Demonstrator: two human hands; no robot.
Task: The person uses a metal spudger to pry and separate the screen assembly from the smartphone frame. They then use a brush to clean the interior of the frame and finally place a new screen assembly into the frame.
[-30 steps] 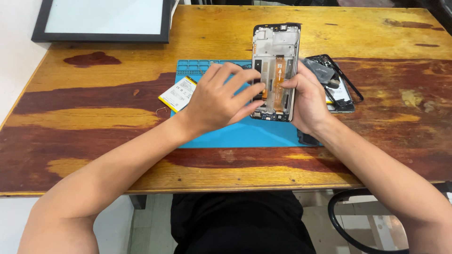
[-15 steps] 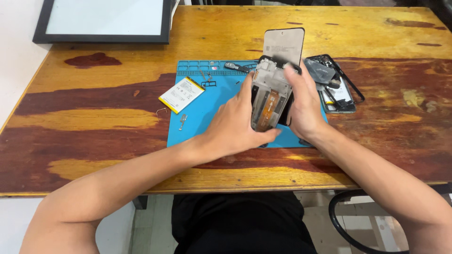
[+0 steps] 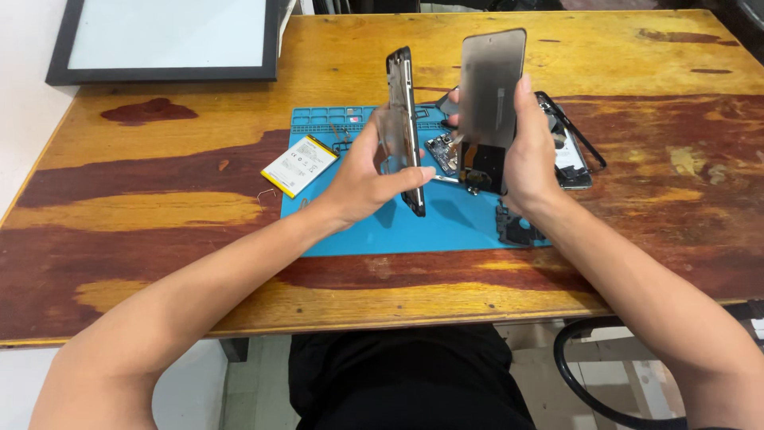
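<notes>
left hand (image 3: 368, 177) grips phone frame (image 3: 406, 127); right hand (image 3: 532, 155) grips screen panel (image 3: 489, 91), both above blue mat (image 3: 446, 227).

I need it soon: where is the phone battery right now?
The battery lies flat at the blue mat's left edge, partly on the wooden table, left of the left hand.

Two hands: left hand (image 3: 370, 171), right hand (image 3: 529, 155). One phone frame (image 3: 404, 119). One display panel (image 3: 491, 99). One battery (image 3: 300, 165). One blue mat (image 3: 446, 227). One framed board (image 3: 163, 41). One wooden surface (image 3: 159, 223).
</notes>
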